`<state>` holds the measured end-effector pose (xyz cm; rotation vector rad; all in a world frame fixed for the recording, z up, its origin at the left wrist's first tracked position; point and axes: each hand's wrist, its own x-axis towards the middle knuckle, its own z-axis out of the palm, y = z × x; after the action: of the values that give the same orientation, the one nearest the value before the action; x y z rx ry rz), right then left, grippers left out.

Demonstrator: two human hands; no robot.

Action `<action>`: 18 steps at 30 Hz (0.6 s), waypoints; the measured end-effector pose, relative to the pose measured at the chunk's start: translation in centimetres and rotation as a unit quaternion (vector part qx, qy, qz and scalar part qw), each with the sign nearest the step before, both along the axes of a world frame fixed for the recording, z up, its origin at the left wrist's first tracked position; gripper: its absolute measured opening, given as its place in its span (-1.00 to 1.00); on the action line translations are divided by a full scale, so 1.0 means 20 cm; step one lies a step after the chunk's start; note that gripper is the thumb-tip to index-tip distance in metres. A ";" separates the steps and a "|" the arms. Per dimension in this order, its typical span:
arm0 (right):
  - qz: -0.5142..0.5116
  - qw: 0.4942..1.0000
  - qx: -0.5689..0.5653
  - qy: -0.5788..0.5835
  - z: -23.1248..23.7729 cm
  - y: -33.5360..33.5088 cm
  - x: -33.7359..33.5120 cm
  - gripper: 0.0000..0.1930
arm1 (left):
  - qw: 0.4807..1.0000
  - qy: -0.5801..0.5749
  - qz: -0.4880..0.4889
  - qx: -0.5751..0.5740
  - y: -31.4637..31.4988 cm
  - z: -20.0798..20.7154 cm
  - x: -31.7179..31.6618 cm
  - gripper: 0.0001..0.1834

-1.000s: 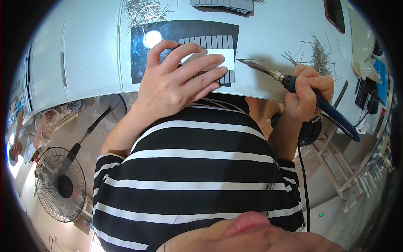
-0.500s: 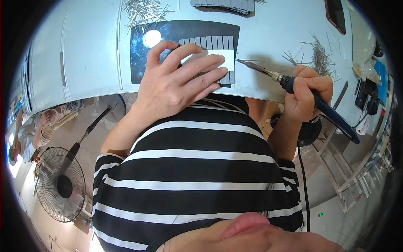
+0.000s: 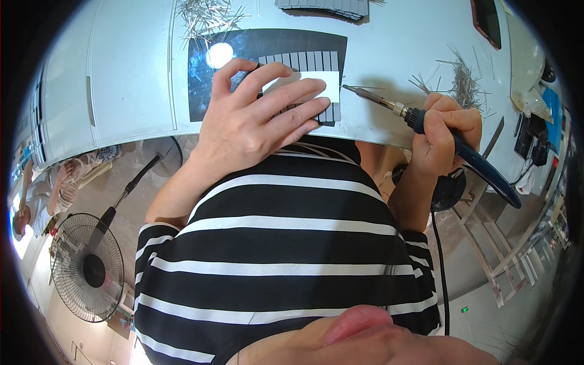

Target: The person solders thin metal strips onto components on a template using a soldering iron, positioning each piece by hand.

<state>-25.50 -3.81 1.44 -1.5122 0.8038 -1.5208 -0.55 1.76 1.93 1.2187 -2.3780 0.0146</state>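
Note:
My left hand (image 3: 255, 115) lies with its fingers stretched and spread, pressing on a white rectangular card (image 3: 330, 86). Beneath the card runs a row of narrow grey strips (image 3: 311, 61), placed side by side on a dark sheet (image 3: 261, 39); the fingers and card hide part of the row. In my right hand (image 3: 444, 131) is a soldering iron (image 3: 368, 95) with a dark blue handle, gripped like a pen. Its tip points left, close to the card's right edge; whether it touches a thin wire there I cannot make out.
Loose thin metal wires lie in one pile (image 3: 210, 21) at the far left and another (image 3: 465, 85) on the right. A stack of grey pieces (image 3: 325, 8) sits at the back, a phone (image 3: 485, 24) at the far right. A standing fan (image 3: 88, 267) is at lower left.

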 end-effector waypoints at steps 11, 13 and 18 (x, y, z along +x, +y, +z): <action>0.002 1.000 0.012 0.002 0.02 0.01 0.00 -0.88 | 1.000 0.006 -0.002 -0.003 0.00 0.00 0.00 -0.70; 0.006 1.000 -0.005 0.022 0.03 0.01 0.00 -0.87 | 1.000 0.009 -0.003 0.000 0.00 0.00 0.00 -0.71; -0.030 0.979 -0.111 0.165 0.10 0.03 0.05 -0.87 | 1.000 0.011 0.000 0.006 0.00 0.01 0.00 -0.72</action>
<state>-24.40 -3.20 3.53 -1.9586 0.8959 -1.4599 -0.57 1.70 2.08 1.2180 -2.3627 -0.0134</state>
